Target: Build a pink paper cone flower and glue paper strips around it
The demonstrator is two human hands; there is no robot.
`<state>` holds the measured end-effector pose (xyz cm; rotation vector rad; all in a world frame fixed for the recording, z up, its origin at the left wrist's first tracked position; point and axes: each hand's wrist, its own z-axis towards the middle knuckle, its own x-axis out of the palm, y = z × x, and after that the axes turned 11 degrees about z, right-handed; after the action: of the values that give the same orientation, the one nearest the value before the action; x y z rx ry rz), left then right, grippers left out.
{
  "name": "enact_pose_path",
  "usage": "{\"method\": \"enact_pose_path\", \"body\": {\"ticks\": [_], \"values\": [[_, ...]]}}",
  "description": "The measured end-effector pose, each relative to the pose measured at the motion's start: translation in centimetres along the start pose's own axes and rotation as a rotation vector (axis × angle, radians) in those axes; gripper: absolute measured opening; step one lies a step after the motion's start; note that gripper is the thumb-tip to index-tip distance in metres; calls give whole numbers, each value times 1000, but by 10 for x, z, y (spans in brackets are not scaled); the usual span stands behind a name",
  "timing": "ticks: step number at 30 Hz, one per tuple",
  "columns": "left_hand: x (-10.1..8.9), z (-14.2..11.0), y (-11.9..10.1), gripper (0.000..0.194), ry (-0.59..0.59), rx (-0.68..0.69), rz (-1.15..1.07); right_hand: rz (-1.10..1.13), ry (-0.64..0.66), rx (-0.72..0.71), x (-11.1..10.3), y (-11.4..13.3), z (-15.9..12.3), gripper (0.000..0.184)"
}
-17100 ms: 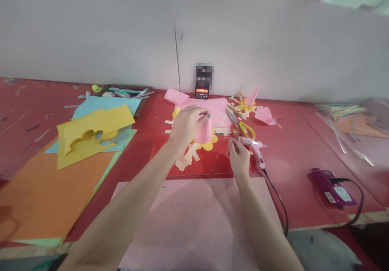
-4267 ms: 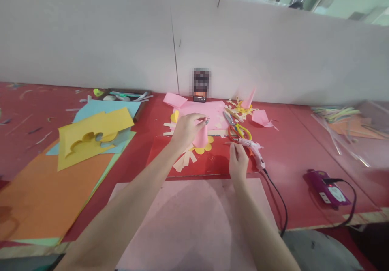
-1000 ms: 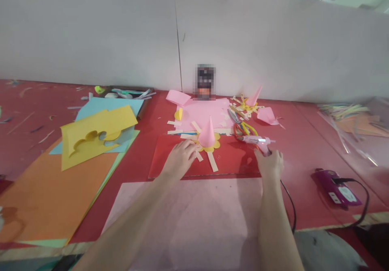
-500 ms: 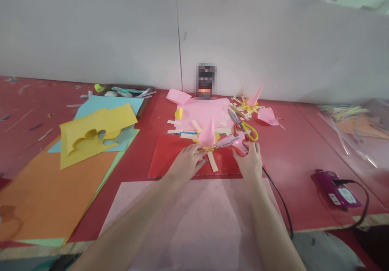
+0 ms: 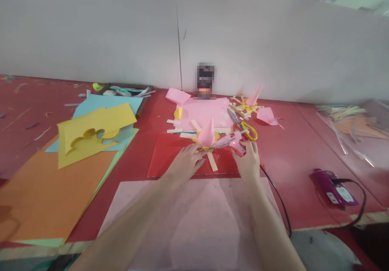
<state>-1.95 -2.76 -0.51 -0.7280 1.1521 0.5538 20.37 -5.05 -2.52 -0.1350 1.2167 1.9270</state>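
A pink paper cone (image 5: 207, 134) stands on a yellow scalloped paper base with pale strips radiating from it, over a red board (image 5: 165, 157). My left hand (image 5: 186, 161) is closed at the near left edge of that base, its fingertips partly hidden. My right hand (image 5: 247, 157) is wrapped round a pink glue gun (image 5: 225, 141). The gun points left, its nozzle close to the foot of the cone; whether it touches cannot be seen. Scissors with yellow handles (image 5: 249, 131) lie just behind the gun.
A second cone piece (image 5: 253, 98) sits at the back right near a pink scrap (image 5: 267, 116). Coloured sheets (image 5: 69, 190) overlap on the left. A black cord (image 5: 278, 192) runs near my right forearm; a purple power socket (image 5: 336, 190) lies right. A pixelated object (image 5: 206, 80) stands against the wall.
The glue gun's tip has shifted slightly left, closer to the base of the cone, along with my right hand. My left hand stays almost where it was.
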Motion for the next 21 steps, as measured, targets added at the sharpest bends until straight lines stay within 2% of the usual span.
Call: {"method": "enact_pose_path", "body": {"ticks": [7, 14, 21], "values": [[-2, 0, 0, 28, 42, 5, 42, -47, -12, -10, -1, 6, 0, 20], [-3, 1, -1, 29, 51, 6, 34, -163, -81, -141, -4, 11, 1, 17], [-1, 2, -1, 32, 46, -7, 58, -237, -84, -259, -6, 18, 1, 20]]}}
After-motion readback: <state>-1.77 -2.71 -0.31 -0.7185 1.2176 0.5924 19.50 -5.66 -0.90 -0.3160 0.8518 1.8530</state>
